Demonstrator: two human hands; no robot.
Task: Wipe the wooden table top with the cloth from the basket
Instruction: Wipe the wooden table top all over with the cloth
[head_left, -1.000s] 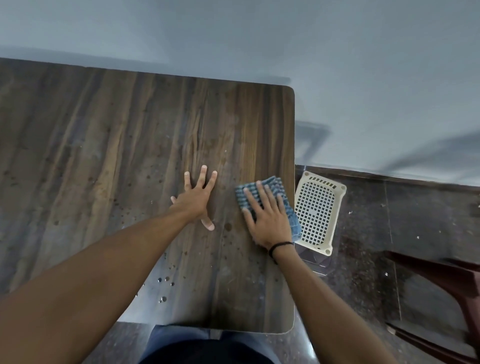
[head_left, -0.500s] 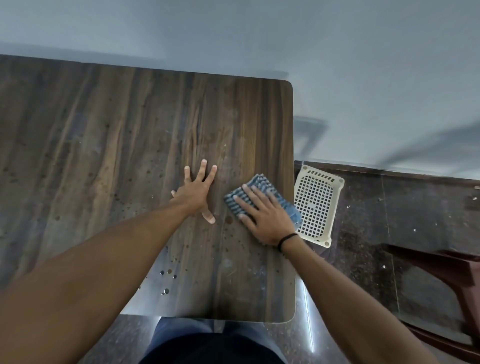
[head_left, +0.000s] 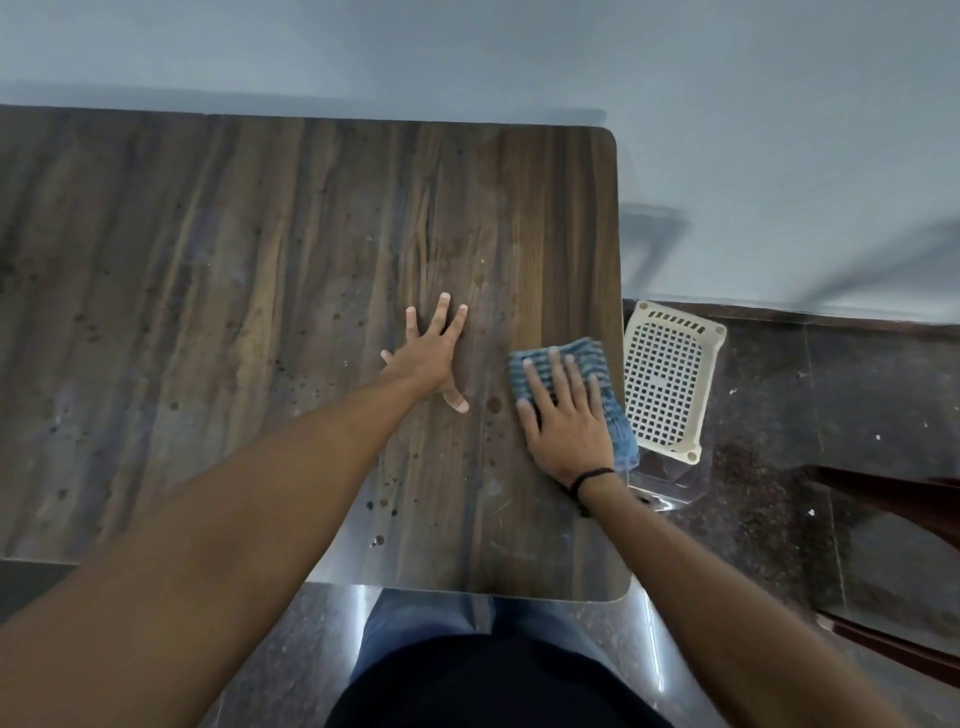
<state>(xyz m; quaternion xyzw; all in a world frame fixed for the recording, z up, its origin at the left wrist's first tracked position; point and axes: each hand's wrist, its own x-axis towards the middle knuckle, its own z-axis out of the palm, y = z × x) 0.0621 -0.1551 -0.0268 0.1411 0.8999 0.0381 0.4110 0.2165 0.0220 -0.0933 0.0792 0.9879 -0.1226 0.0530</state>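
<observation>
The wooden counter (head_left: 208, 260), speckled with dark spots, fills the frame's left and centre. Just past its right edge is a cream perforated basket (head_left: 670, 379). The blue cloth (head_left: 589, 356) lies at that edge under the right hand (head_left: 566, 421), whose straight fingers press it. The left hand (head_left: 426, 358) rests flat at centre, fingers spread.

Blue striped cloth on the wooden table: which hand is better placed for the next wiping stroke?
Right. The right hand lies flat on the blue striped cloth; the left hand rests bare on the brown wooden table top, apart from the cloth.
</observation>
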